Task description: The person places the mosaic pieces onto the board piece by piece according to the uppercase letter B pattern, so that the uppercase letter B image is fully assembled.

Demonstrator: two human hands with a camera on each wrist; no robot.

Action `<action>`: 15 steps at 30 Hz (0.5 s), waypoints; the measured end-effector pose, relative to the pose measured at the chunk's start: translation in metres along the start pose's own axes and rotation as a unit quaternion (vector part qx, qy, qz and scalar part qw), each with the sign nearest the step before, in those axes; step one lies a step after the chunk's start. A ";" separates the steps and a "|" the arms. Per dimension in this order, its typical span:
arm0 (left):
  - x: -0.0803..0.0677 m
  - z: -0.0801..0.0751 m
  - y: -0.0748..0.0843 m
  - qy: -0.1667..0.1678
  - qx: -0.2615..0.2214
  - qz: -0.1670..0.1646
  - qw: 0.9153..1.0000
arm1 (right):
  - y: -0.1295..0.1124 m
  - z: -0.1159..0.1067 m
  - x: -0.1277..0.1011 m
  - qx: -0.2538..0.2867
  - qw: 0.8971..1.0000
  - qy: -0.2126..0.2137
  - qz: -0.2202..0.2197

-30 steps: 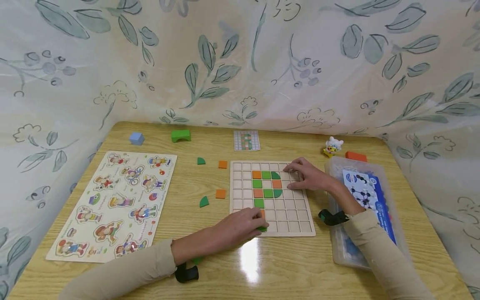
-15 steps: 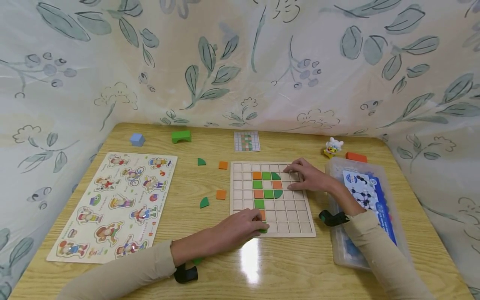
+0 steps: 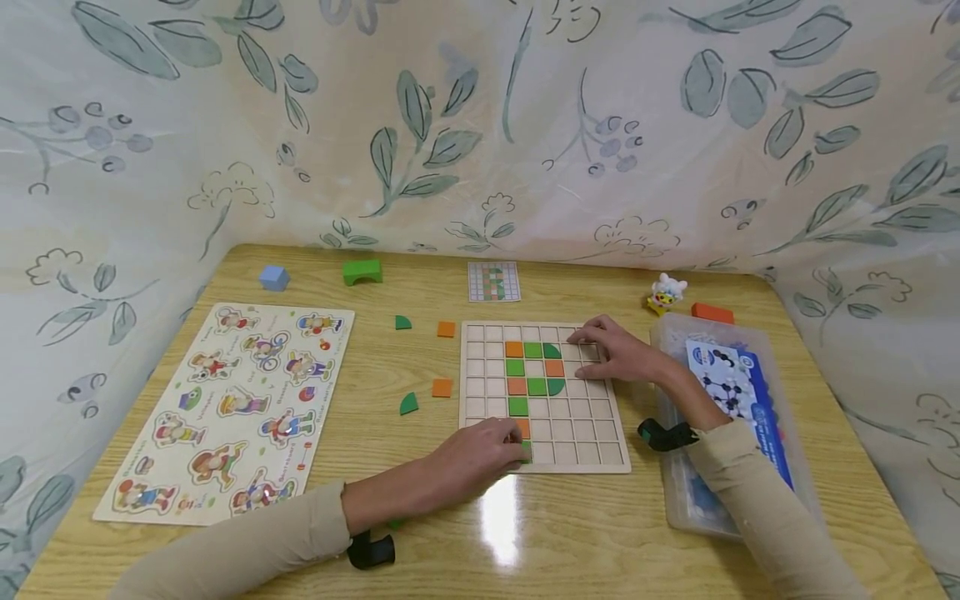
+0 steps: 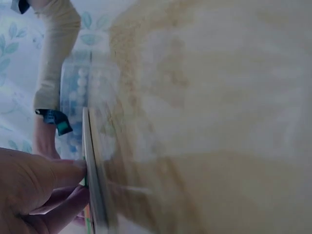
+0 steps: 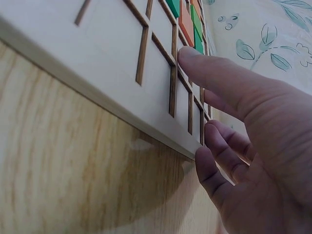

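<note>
In the head view, a square wooden grid board [image 3: 577,433] carries green and orange tiles in its left and middle cells. My left hand [image 3: 480,454] is at its near edge, thumb and fingers pinching a green square tile [image 3: 527,452] low in the grid; the hand partly covers it. Just above lies an orange square tile [image 3: 523,429], also partly hidden. The left wrist view has the thumb and fingertips [image 4: 78,170] close together against the board's face. My right hand [image 3: 611,352] rests on the board's right side, fingers spread, holding no tile.
Loose orange squares [image 3: 442,388] and dark green quarter-circles [image 3: 408,403] lie left of the board. A pattern card [image 3: 512,282] is behind it. A picture puzzle [image 3: 255,350] lies far left; a lidded plastic box [image 3: 682,500] sits under the right forearm. A small figurine [image 3: 666,293] stands behind the box.
My left fingertips have shifted slightly left, baring more of the green square tile, which now lies in its cell. The right hand has stayed in place.
</note>
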State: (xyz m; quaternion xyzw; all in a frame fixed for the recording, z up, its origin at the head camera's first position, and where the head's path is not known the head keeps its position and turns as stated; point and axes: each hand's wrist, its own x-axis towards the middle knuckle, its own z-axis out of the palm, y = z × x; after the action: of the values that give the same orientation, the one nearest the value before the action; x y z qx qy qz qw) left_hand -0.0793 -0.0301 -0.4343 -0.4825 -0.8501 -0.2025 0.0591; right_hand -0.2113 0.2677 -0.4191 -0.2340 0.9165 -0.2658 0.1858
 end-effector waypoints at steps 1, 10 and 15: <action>0.000 0.000 0.000 0.003 0.001 0.000 1.000 | 0.000 0.000 0.000 0.000 1.000 0.000 -0.001; -0.004 -0.005 0.004 0.019 0.055 -0.013 0.998 | -0.001 0.002 0.000 -0.005 1.000 0.003 -0.011; -0.014 -0.029 0.006 0.030 0.040 -0.035 0.998 | -0.001 0.001 0.000 -0.008 1.000 0.005 -0.014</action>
State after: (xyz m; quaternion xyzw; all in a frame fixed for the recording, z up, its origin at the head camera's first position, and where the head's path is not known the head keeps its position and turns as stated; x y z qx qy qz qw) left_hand -0.0702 -0.0501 -0.4102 -0.4437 -0.8716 -0.1845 0.0964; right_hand -0.2100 0.2664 -0.4190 -0.2468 0.9163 -0.2617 0.1761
